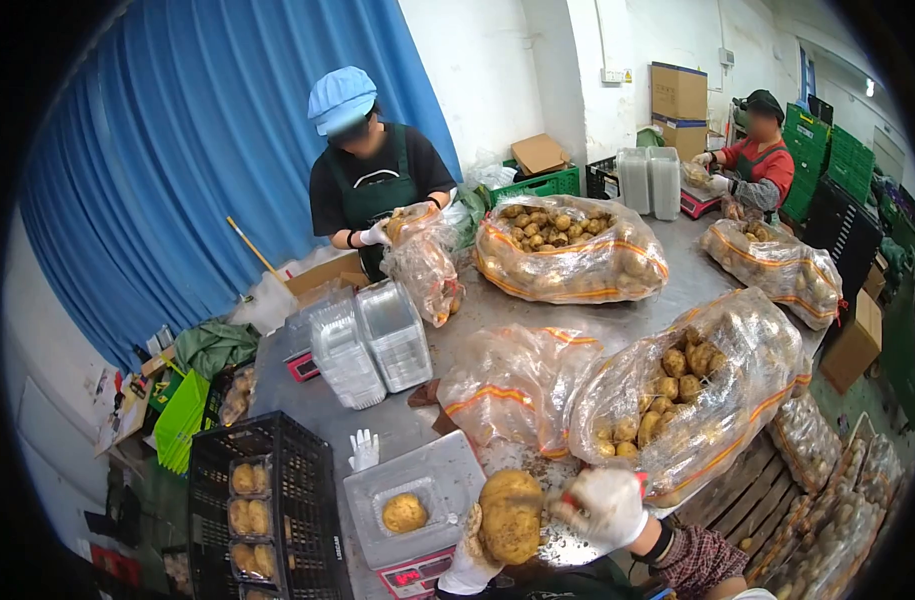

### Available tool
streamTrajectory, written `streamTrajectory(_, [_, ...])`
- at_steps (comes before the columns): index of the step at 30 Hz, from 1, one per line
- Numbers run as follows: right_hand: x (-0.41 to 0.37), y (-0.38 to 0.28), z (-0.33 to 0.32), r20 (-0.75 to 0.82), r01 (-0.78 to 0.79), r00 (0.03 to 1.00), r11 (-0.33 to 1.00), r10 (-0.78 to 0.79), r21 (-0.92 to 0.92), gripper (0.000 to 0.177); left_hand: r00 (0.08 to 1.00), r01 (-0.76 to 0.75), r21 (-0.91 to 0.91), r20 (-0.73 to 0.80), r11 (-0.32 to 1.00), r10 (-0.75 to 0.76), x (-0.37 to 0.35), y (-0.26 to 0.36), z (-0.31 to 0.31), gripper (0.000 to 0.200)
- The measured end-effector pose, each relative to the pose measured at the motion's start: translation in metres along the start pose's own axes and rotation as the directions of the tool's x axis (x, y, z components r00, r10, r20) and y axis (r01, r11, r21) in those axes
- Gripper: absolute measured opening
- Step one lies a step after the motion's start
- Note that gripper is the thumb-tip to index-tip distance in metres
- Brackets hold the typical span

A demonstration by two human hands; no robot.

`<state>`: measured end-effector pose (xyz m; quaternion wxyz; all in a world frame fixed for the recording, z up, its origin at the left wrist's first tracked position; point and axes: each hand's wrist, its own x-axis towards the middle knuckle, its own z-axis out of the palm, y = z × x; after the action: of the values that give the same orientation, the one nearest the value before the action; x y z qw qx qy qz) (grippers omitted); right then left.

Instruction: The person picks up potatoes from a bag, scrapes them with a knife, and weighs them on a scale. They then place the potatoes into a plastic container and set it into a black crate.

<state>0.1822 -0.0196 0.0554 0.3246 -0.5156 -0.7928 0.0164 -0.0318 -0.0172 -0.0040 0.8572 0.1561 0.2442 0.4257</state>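
Right glove (609, 508) white, sleeve (702, 556) reddish (plaid, too), held potato (511, 517) golden-brown.

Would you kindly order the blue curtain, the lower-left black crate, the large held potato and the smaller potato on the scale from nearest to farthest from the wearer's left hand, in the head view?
1. Large potato: in the left hand.
2. Smaller potato: on the scale, leftward.
3. Black crate: farther left.
4. Blue curtain: left background.

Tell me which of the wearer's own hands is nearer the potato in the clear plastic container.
Left. The left hand, gripping a larger potato, is just right of the potato in the container; the right hand is farther right, beyond the larger potato.
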Motion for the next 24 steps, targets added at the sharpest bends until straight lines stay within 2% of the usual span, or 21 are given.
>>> streamTrajectory(1, [0.003, 0.010, 0.003, -0.066, -0.007, 0.998, 0.994, 0.000, -0.106, 0.027, 0.988, 0.028, -0.107, 0.154, 0.994, -0.011, 0.001, -0.002, -0.004, 0.062])
streamTrajectory(2, [0.000, 0.006, 0.005, -0.063, -0.005, 0.998, 0.994, -0.002, -0.106, 0.027, 0.951, 0.069, -0.206, 0.308, 0.976, -0.002, 0.003, -0.003, -0.009, 0.063])
streamTrajectory(3, [-0.003, -0.001, 0.008, 0.007, 0.080, 0.997, 0.994, -0.080, -0.074, 0.027, 0.950, 0.065, -0.205, 0.311, 0.977, 0.003, 0.006, -0.007, -0.016, 0.063])
streamTrajectory(4, [-0.007, -0.007, 0.010, 0.075, 0.159, 0.985, 0.987, -0.156, -0.035, 0.028, 0.972, 0.051, -0.220, 0.237, 0.974, 0.003, 0.008, -0.013, -0.026, 0.063])
streamTrajectory(5, [-0.010, -0.012, 0.011, -0.008, 0.170, 0.985, 0.985, -0.170, -0.003, 0.029, 0.987, 0.038, -0.234, 0.159, 0.972, -0.001, 0.007, -0.015, -0.027, 0.063])
streamTrajectory(6, [-0.005, -0.008, 0.009, -0.010, 0.166, 0.986, 0.986, -0.166, -0.003, 0.029, 0.987, 0.041, -0.231, 0.158, 0.972, -0.004, 0.006, -0.013, -0.029, 0.063])
streamTrajectory(8, [0.005, 0.009, 0.003, -0.061, -0.059, 0.997, 0.991, 0.052, -0.117, 0.031, 0.997, 0.034, 0.151, 0.066, 0.988, -0.044, 0.001, -0.010, -0.029, 0.064])
streamTrajectory(9, [0.003, 0.017, 0.009, -0.084, -0.068, 0.995, 0.989, 0.057, -0.129, 0.031, 0.997, 0.032, 0.144, 0.065, 0.989, -0.042, 0.000, -0.013, -0.025, 0.064])
streamTrajectory(10, [0.000, 0.013, 0.008, -0.082, -0.061, 0.995, 0.990, 0.050, -0.130, 0.031, 0.997, -0.060, 0.272, 0.063, 0.960, 0.044, 0.000, -0.015, -0.019, 0.072])
streamTrajectory(12, [-0.003, -0.005, 0.006, 0.085, 0.095, 0.992, 0.995, -0.092, -0.034, 0.028, 0.975, -0.218, 0.519, 0.086, 0.826, 0.203, 0.004, -0.017, -0.008, 0.092])
streamTrajectory(13, [-0.004, -0.009, 0.009, 0.015, 0.104, 0.994, 0.994, -0.104, -0.038, 0.028, 0.962, -0.247, 0.541, 0.040, 0.804, 0.269, 0.006, -0.019, -0.006, 0.102])
streamTrajectory(14, [-0.002, -0.003, 0.009, 0.018, 0.099, 0.995, 0.994, -0.099, -0.035, 0.028, 0.964, -0.241, 0.541, 0.036, 0.806, 0.264, 0.006, -0.017, 0.000, 0.102])
streamTrajectory(16, [0.007, 0.013, 0.006, -0.079, 0.000, 0.997, 0.994, -0.008, -0.108, 0.024, 0.922, -0.344, 0.597, 0.069, 0.725, 0.381, 0.004, -0.014, 0.015, 0.103])
streamTrajectory(17, [0.004, 0.010, 0.006, -0.041, 0.012, 0.999, 0.998, -0.015, -0.069, 0.024, 0.919, -0.350, 0.596, 0.070, 0.723, 0.387, 0.003, -0.013, 0.019, 0.103])
streamTrajectory(18, [0.000, 0.005, 0.007, 0.032, 0.131, 0.991, 0.991, -0.131, -0.015, 0.032, 0.926, -0.338, 0.593, 0.070, 0.731, 0.371, 0.002, -0.010, 0.022, 0.103])
streamTrajectory(20, [-0.003, -0.008, 0.011, 0.041, 0.219, 0.975, 0.973, -0.217, -0.069, 0.034, 0.936, -0.314, 0.598, 0.065, 0.737, 0.346, 0.001, -0.007, 0.024, 0.103])
streamTrajectory(21, [0.003, -0.003, 0.003, 0.075, 0.146, 0.987, 0.988, -0.142, -0.045, 0.033, 0.922, -0.325, 0.658, 0.061, 0.679, 0.382, 0.002, -0.008, 0.025, 0.103])
streamTrajectory(22, [0.004, 0.011, 0.011, -0.106, 0.083, 0.991, 0.996, -0.087, -0.045, 0.035, 0.906, -0.332, 0.712, 0.057, 0.619, 0.420, 0.002, -0.010, 0.026, 0.103])
streamTrajectory(24, [0.004, 0.013, 0.008, -0.086, 0.085, 0.992, 0.994, -0.091, -0.069, 0.033, 0.906, -0.335, 0.704, 0.058, 0.627, 0.419, 0.002, -0.014, 0.018, 0.103])
